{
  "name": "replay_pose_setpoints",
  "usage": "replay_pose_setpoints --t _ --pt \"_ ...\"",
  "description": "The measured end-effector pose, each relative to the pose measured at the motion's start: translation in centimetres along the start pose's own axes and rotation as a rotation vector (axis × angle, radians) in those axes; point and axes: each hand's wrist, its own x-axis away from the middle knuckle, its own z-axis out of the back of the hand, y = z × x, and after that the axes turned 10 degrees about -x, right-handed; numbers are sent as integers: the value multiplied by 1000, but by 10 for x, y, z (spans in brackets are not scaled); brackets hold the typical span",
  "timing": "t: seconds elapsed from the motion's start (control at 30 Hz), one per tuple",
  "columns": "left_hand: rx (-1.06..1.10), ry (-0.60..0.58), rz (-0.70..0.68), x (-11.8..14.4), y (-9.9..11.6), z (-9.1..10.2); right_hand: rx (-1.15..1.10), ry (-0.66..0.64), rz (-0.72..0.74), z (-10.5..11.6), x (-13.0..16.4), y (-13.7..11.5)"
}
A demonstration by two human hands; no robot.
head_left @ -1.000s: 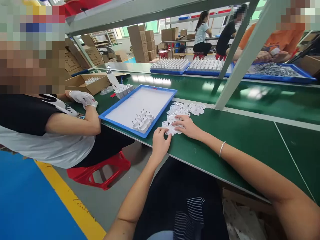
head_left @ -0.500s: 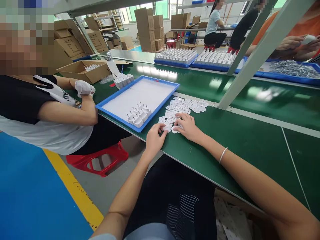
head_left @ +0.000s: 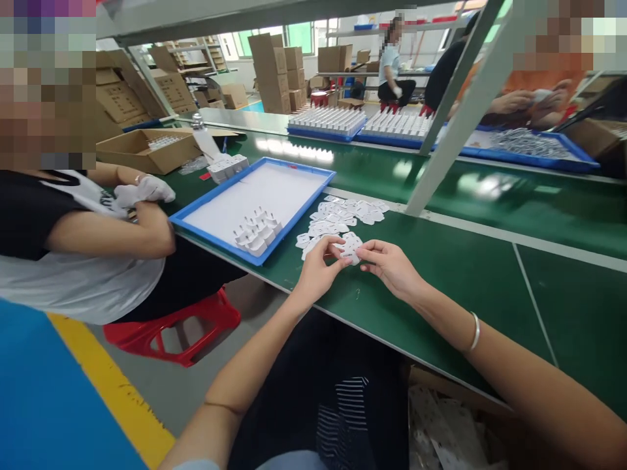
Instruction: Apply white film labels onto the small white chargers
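Between my two hands is a small white plastic plate [head_left: 351, 246] with little holes, held up just above the near end of a loose pile of similar white plates [head_left: 337, 212]. My left hand [head_left: 317, 271] pinches its left side between thumb and fingers. At its right edge, my right hand [head_left: 394, 269] grips with thumb and fingertips. Whether more than one plate is stacked there, I cannot tell. Left of the pile lies a blue-rimmed tray [head_left: 298, 217] with a white bottom; several white pieces with upright pins [head_left: 257, 233] stand in its near corner.
A co-worker with white gloves [head_left: 147, 189] sits at the left, near an open carton [head_left: 140, 155]. Full blue trays [head_left: 326, 135] line the far side of the green bench [head_left: 470, 281]. A slanted metal post [head_left: 441, 153] rises from the bench at right.
Both hands have come off the pile and lifted a white plate between them. The view has shifted slightly to the right. The co-worker's gloved hands have moved.
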Motion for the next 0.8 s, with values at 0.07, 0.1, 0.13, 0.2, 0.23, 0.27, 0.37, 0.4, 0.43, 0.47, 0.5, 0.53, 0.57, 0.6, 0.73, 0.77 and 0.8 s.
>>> replay_pose_setpoints --t 0.07,0.1,0.13,0.2,0.23,0.27,0.37,0.4,0.43,0.47,0.5,0.53,0.57,0.6,0.73,0.77,0.8 --pt "15 -177 11 -29 9 -15 -85 69 4 21 4 -6" --pt "13 -261 19 -44 14 -24 -118 108 19 32 4 -9" --pt "6 -330 23 -59 17 -34 -146 148 38 43 3 -12" --pt "-8 -403 3 -84 22 -54 -191 225 88 61 -1 -15" --pt "-6 -415 -13 -94 22 -64 -210 259 114 69 -3 -16" --pt "0 -419 -25 -102 22 -72 -230 289 135 74 -7 -15" --pt "61 -427 -45 -110 17 -86 -291 342 147 83 -16 -10" --pt "94 -446 -49 -109 16 -87 -311 344 134 84 -18 -7" --pt "131 -476 -52 -107 14 -86 -330 339 116 84 -20 -5" --pt "169 -512 -52 -105 14 -84 -347 329 99 84 -22 -3" --pt "206 -548 -49 -103 13 -81 -361 318 84 83 -23 -1" --pt "239 -579 -43 -102 13 -78 -373 307 74 81 -23 0" --pt "265 -603 -32 -101 13 -75 -380 298 67 80 -23 0" --pt "287 -620 -16 -100 13 -73 -384 293 64 78 -22 -1" --pt "341 -637 43 -101 10 -74 -344 313 97 72 -16 -6" --pt "348 -629 52 -100 10 -77 -319 325 114 70 -15 -7" --pt "352 -616 58 -100 9 -79 -288 339 134 69 -13 -8"
